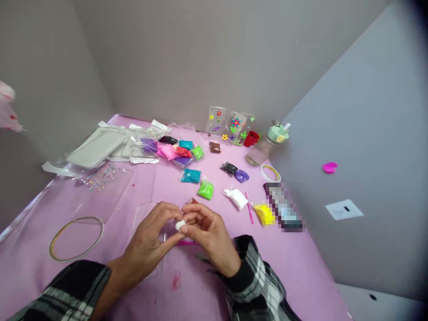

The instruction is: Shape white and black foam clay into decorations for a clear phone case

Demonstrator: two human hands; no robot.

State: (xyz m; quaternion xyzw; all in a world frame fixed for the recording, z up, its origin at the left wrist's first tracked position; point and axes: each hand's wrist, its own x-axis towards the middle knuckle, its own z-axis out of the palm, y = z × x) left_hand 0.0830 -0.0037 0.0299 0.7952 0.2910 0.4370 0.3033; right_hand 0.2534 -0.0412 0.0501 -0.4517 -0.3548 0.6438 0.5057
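Observation:
A small lump of white modelling clay sits between my hands, above the near middle of the table. My right hand is closed, its thumb and fingers pressed on the lump. From the other side, my left hand touches it with bent fingers, its thumb reaching below. Under my hands lies a clear phone case, partly covered by them. A pink stick shows just beneath my fingers, and scissors lie partly under my right wrist. Something reddish-brown behind my right fingers is mostly hidden.
Beyond my hands lie a green clay packet, a teal packet and a white packet. To the right are a yellow packet, a phone and a bottle. Tape and rhinestones are left.

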